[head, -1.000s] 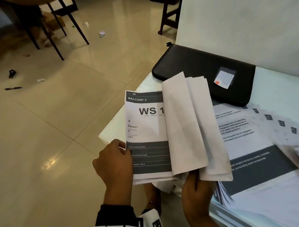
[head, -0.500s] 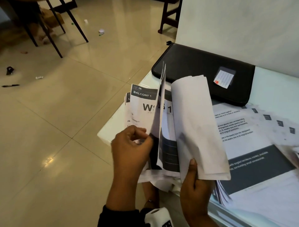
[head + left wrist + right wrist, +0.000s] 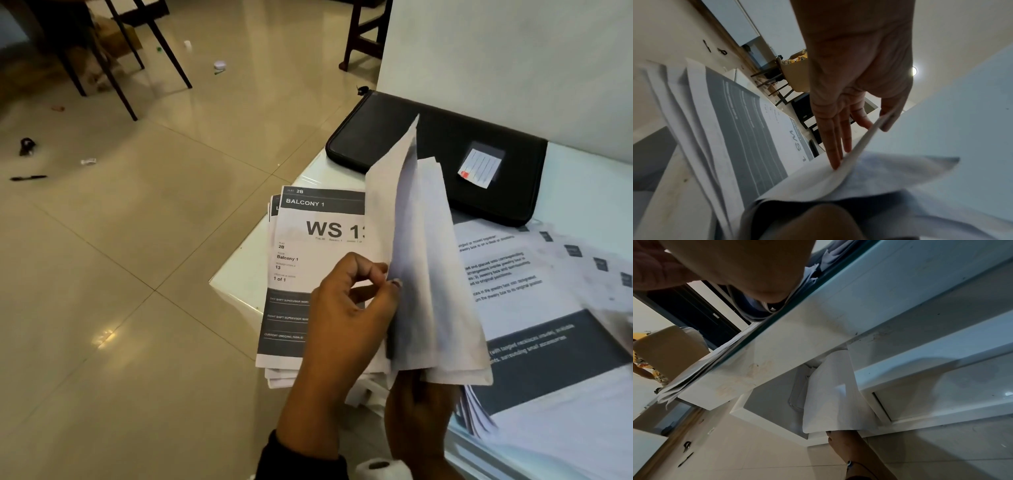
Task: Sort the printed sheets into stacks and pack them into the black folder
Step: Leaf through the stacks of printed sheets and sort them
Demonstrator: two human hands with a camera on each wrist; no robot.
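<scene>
Printed sheets (image 3: 318, 260): a loose stack held at the near left corner of the white table (image 3: 239, 274), its lower edge overhanging toward the person. Top exposed sheet headed "BALCONY 1", code 2B, large "WS 13", "1 of 1", with a dark band of form lines below. Turned sheets (image 3: 421, 267): several blank backs folded over to the right, the nearest one standing almost on edge. A second ago the exposed sheet read "BALCONY 3"; half a second ago that sheet was mid-turn with "BALCONY 1" only partly showing; it now lies with the turned group and "BALCONY 1" is fully open to view. Left hand (image 3: 346, 318): thumb and forefinger pinching the edge of the upright sheet, remaining fingers extended, as the left wrist view confirms (image 3: 849, 91); a second ago it gripped the stack's lower left edge. Right hand (image 3: 418, 418): under the stack's lower edge, holding the turned sheets from below; fingers hidden by paper. Black folder (image 3: 445, 154): closed, flat at the table's far edge against the wall, a small lined label (image 3: 479, 168) on its cover, unmoved. Spread sheets (image 3: 534, 294): overlapping printed pages covering the table to the right.
</scene>
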